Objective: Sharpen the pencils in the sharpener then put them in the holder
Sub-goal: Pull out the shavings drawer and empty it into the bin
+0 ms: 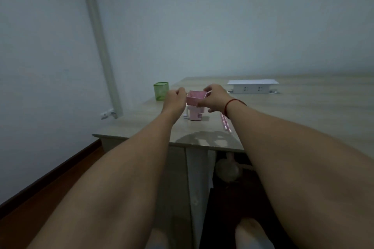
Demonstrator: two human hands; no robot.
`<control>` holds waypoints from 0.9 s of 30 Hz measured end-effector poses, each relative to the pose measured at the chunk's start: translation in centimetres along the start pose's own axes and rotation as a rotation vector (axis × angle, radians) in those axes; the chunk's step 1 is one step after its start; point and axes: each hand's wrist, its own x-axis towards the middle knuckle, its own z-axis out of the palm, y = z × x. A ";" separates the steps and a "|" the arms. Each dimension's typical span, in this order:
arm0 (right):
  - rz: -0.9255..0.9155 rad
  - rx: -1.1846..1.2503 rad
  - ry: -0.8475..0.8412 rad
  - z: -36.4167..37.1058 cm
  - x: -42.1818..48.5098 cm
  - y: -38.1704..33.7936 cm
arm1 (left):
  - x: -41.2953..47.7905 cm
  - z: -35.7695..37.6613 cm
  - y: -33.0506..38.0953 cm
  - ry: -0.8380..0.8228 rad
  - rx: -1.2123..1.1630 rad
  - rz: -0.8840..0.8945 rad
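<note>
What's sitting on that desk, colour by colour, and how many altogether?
Green: 1, holder
Pink: 2, sharpener and pencil bundle, pencils too blurred to count singly
White: 1, socket box
Total: 4

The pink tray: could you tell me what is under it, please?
Under the pink tray stands the pink sharpener on the desk; its top is hidden by the tray and the right hand.

I see a pink box (196, 97) above a pink sharpener (196, 115). The pencils (226, 124) are pink with pale dots, the holder (161, 91) green, my wrist thread (234, 102) red, the power strip (253, 87) white, the table (303, 107) pale wood grain.
</note>
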 end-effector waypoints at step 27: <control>0.193 -0.225 -0.035 1.4 9.5 9.8 | 7.5 7.2 -6.6 0.077 0.298 0.144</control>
